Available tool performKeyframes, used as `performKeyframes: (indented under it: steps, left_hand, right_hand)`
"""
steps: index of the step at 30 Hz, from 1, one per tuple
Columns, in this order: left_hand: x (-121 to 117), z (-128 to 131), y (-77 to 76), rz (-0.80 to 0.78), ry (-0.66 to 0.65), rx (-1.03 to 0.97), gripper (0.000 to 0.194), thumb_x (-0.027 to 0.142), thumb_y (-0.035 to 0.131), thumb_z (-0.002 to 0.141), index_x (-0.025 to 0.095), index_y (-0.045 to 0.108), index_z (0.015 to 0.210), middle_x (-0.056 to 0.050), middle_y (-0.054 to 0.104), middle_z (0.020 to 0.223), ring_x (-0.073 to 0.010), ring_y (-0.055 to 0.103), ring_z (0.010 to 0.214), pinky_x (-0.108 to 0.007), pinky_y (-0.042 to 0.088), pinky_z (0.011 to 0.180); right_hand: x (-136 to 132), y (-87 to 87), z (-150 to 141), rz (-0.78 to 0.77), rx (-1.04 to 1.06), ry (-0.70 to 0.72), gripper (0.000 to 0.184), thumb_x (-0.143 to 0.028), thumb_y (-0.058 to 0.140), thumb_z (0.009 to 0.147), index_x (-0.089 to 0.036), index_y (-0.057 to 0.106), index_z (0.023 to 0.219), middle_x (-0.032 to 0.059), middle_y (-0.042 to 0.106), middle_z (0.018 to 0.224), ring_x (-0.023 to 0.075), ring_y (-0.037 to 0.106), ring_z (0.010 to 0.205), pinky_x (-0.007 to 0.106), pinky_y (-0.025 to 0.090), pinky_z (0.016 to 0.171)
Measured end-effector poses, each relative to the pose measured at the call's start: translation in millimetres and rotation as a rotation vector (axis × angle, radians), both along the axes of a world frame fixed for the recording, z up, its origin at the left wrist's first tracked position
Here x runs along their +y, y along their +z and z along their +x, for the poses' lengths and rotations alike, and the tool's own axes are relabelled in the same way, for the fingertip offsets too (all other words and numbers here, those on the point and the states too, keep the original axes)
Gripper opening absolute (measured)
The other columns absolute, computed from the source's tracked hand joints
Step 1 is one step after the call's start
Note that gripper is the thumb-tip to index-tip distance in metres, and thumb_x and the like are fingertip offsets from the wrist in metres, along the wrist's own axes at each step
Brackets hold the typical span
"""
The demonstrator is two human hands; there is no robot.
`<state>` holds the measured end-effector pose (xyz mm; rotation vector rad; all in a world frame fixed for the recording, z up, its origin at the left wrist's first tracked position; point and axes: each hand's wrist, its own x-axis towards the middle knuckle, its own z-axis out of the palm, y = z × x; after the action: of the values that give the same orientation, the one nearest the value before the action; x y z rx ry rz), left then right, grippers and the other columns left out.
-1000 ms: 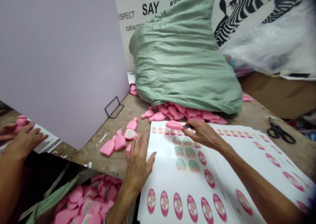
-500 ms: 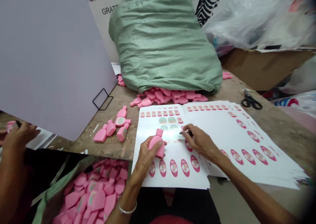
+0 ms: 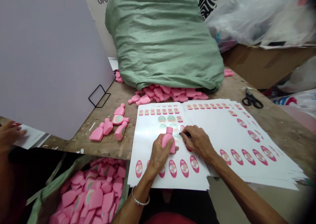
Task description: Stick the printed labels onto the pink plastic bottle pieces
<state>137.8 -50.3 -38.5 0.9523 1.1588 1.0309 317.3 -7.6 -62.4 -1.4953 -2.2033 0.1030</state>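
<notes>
Left hand [image 3: 160, 158] gripped a pink plastic bottle [image 3: 168, 141] against the top label sheet [image 3: 150, 181]; metal bangle [image 3: 140, 200] on that wrist. Right hand [image 3: 198, 142] pinched a small dark tool [image 3: 187, 135], its tip just beside a pink oval label [image 3: 182, 128]. A second sheet stack [image 3: 247, 141] lay overlapping to the right. Loose bottles [image 3: 108, 127] sat on the scarred wooden bench [image 3: 81, 141], and more [image 3: 163, 94] lay spilled beneath a green woven sack [image 3: 160, 43]. Black scissors [image 3: 252, 100] lay further right. Another person's hand [image 3: 10, 135] rested at far left, on white sheets [image 3: 29, 136], beside a lilac board [image 3: 49, 59].
</notes>
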Motion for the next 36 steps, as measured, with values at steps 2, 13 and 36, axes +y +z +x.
performKeyframes:
  steps: [2,13,36]
  left_hand:
    - [0,0,0.2,0.006,0.001,0.004,0.039,0.050,0.060,0.080,0.015,0.055,0.096,-0.005,0.064,0.074,-0.0246,0.071,0.074,-0.031,0.054,0.064]
    - [1,-2,3.4,-0.010,-0.033,-0.009,0.039,0.048,0.062,0.079,0.014,0.054,0.096,-0.004,0.062,0.076,-0.0248,0.071,0.075,-0.031,0.053,0.066]
    - [2,-3,-4.0,0.004,-0.038,-0.018,0.039,0.048,0.060,0.080,0.014,0.053,0.098,-0.006,0.061,0.082,-0.0238,0.071,0.074,-0.032,0.055,0.066]
  right_hand:
    - [2,0.2,0,-0.017,-0.012,0.003,0.012,-0.029,0.048,0.088,-0.020,0.054,0.083,0.0045,0.063,0.077,0.0194,0.053,0.073,0.032,0.033,0.068]
    - [0,2.1,-3,0.117,-0.078,0.014,0.016,-0.028,0.046,0.090,-0.018,0.055,0.081,0.0056,0.062,0.076,0.0192,0.051,0.073,0.032,0.032,0.067]
    - [-3,-2.1,2,0.087,-0.010,0.062,0.015,-0.025,0.049,0.089,-0.019,0.056,0.077,0.0026,0.059,0.070,0.0164,0.049,0.069,0.030,0.031,0.065]
